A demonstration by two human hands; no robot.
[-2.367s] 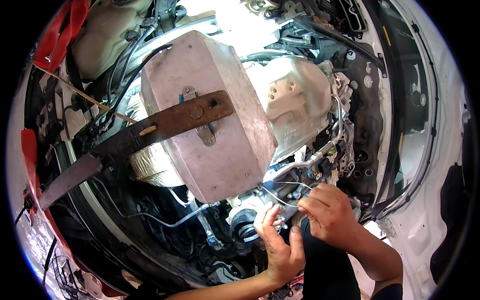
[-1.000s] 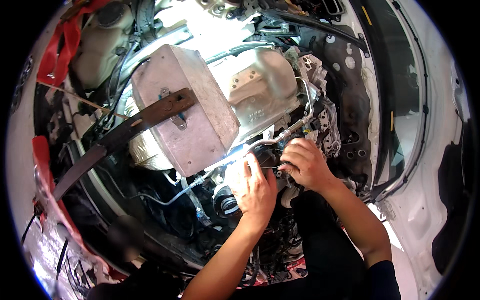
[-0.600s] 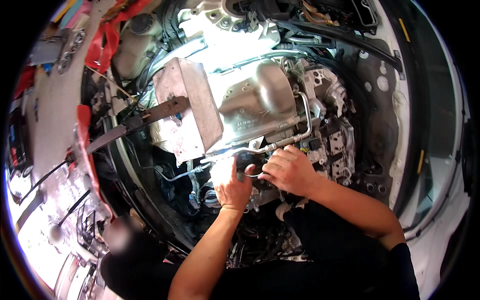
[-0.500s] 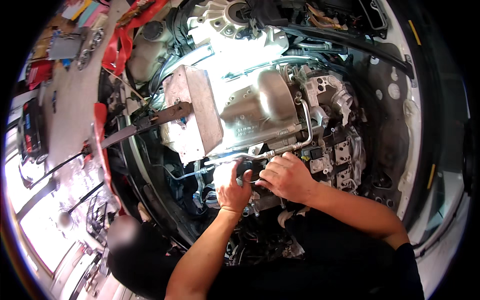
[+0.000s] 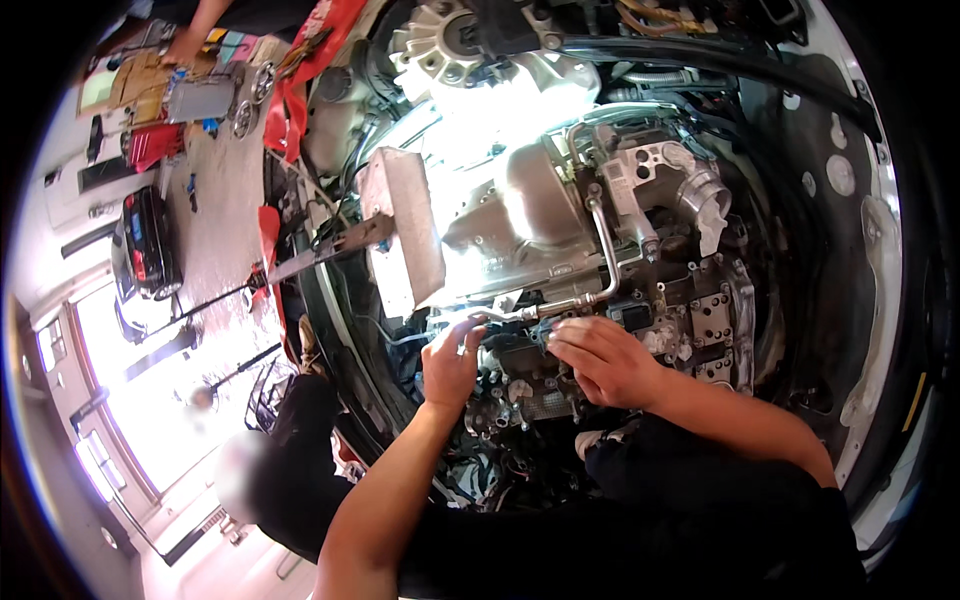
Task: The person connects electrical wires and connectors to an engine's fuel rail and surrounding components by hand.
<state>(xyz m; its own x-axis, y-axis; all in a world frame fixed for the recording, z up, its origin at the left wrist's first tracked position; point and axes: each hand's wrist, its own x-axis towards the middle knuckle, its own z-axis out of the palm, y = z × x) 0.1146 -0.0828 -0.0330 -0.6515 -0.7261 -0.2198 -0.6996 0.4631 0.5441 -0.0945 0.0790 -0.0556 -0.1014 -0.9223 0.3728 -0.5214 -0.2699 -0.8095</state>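
Note:
In an open engine bay, a bent metal pipe runs down the near side of the engine and turns left. My left hand is closed at the pipe's left stretch, thumb and fingertips against it. To the right, my right hand has its fingers curled together just below the pipe, beside a small dark bluish part; whatever lies in the fingertips is hidden. Beyond both hands sits a shiny metal heat shield. Left of the shield is a grey metal box-shaped cover with a flat bar reaching to it.
A light-coloured strut tower stands at the far side under bright light. Dark hoses and a bar cross the far right. Red cloths hang over the left edge. A co-worker's dark sleeve is at lower left; a dark car stands beyond.
The view has shifted, so the engine sits slightly further right. My hands have drawn apart, the right one moving rightward. The thin dark piece seen between them earlier no longer shows.

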